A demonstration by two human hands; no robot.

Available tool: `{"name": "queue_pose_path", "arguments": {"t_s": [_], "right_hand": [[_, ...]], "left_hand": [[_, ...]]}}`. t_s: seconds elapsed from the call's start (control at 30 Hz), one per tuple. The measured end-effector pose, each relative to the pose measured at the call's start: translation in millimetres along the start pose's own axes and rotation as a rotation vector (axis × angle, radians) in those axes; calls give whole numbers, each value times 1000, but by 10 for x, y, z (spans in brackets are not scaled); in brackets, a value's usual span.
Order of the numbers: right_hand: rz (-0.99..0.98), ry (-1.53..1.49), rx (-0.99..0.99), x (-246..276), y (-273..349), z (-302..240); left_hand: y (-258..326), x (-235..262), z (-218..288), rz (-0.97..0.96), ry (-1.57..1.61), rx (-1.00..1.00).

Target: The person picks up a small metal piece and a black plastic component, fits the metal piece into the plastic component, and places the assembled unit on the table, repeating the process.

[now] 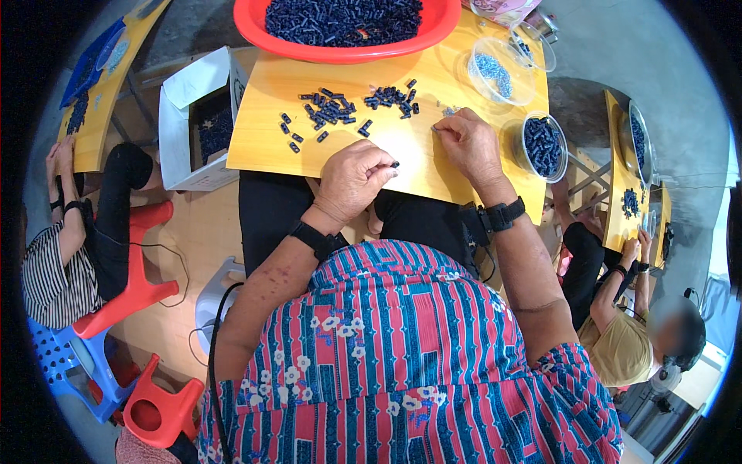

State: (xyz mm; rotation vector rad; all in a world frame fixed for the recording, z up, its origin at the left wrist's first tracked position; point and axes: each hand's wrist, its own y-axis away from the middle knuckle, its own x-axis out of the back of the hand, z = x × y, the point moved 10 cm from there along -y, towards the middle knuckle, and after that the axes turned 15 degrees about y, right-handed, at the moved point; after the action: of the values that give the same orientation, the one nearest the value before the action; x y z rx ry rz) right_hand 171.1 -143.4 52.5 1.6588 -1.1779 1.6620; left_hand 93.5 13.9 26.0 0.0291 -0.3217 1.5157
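Near the table's front edge, my left hand [352, 179] is closed in a pinch on a small black part [395, 165], whose end sticks out past the fingertips. My right hand [471, 147] rests at the tabletop to the right, thumb and forefinger pressed together; a tiny thing seems to be at their tips, too small to name. Just beyond those fingers lie a few tiny pale pieces [447, 110]. Loose small black cylindrical parts [328, 110] are spread over the yellow table [270, 85] ahead of my left hand.
A red basin [309, 52] full of black parts stands at the far side. On the right are a clear tub of bluish pieces [495, 76] and a round tub of black parts [543, 145]. A white box [182, 139] stands left of the table. Two people work at side tables.
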Motion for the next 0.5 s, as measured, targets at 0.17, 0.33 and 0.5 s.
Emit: {"name": "queue_pose_path", "arguments": {"t_s": [0.17,0.33,0.5], "right_hand": [[-49,47,52,-25,-10,-37],[-49,52,41,-9,-8,-27],[-50,66,50,22,-17,-75]], "left_hand": [[3,1,11,1,4,-8],[5,6,7,1,4,-4],[6,6,-9,-4,7,-2]]}}
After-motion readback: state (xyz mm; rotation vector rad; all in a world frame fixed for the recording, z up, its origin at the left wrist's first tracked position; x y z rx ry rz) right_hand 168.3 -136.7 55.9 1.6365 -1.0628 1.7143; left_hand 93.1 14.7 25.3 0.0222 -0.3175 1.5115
